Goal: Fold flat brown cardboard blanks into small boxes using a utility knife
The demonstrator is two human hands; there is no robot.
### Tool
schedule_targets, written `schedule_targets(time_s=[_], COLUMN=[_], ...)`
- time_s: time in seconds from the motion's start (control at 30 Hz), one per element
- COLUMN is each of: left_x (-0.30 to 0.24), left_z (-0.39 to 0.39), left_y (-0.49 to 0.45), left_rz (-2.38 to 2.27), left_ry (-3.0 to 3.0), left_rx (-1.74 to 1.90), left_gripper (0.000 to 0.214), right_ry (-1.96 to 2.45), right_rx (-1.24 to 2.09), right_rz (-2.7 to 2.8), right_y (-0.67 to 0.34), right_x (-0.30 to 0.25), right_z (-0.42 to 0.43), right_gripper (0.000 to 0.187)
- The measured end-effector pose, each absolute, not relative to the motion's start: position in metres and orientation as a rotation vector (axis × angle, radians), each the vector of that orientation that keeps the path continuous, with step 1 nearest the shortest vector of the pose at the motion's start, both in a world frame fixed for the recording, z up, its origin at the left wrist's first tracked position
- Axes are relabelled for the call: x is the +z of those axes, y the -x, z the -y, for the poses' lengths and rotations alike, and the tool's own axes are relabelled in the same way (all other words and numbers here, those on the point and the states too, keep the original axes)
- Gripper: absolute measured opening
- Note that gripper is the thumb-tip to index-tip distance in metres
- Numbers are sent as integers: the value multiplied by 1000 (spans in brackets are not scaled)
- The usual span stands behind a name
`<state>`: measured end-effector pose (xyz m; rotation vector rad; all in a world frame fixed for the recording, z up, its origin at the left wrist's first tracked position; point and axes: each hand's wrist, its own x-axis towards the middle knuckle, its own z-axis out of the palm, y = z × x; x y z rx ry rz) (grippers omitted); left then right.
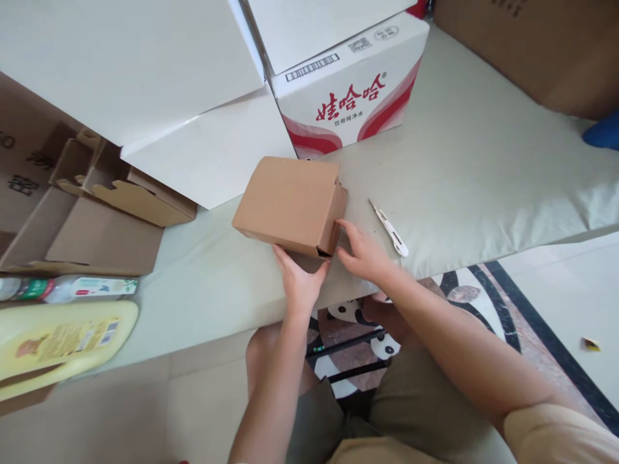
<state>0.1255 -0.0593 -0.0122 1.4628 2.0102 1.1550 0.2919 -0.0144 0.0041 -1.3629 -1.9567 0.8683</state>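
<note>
A small brown cardboard box (290, 200) lies on the pale green cloth, its lid side up and slightly tilted towards me. My left hand (302, 280) grips the near edge; its thumb is by the near right corner, and some fingers are hidden by the box. At the right end panel, my right hand (360, 254) holds the box with its finger and thumb set a little apart. A narrow dark gap shows at the near right corner. Just right of my right hand, a white utility knife (389, 229) lies on the cloth, blade pointing away from me.
Large white cartons (193, 71) stand behind the box, beside a red-and-white water carton (353, 96). Opened brown cardboard (106, 219), a clear plastic bottle (62, 289) and a yellow jug (72, 338) are at left. A big brown carton (536, 51) stands far right.
</note>
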Motion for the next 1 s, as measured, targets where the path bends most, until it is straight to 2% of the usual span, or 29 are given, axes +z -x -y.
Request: schedule_targets(time_s=[0.1, 0.3, 0.67, 0.8, 0.9, 1.0], left_x=[-17, -16, -10, 24, 62, 89], left_z=[60, 62, 62, 47, 11, -40], left_y=[-131, -131, -113, -92, -76, -56], left_rz=[-2037, -2012, -1877, -2101, -2223, -2400], left_ry=[-1463, -1467, -1263, -1483, -1821, -1689], left_rx=[1158, 1139, 1251, 1362, 1262, 1175], left_gripper=[124, 121, 110, 92, 69, 43], right_ry=[1370, 1314, 1361, 1354, 1357, 1380], right_rx=[858, 843, 901, 964, 963, 965], right_rz=[1930, 1845, 1690, 1623, 1648, 1700], right_y=[-292, -294, -287, -293, -292, -289], right_x=[2, -10, -3, -7, -4, -1], right_z=[9, -23, -43, -45, -39, -32], right_gripper=[64, 82, 70, 65, 65, 64])
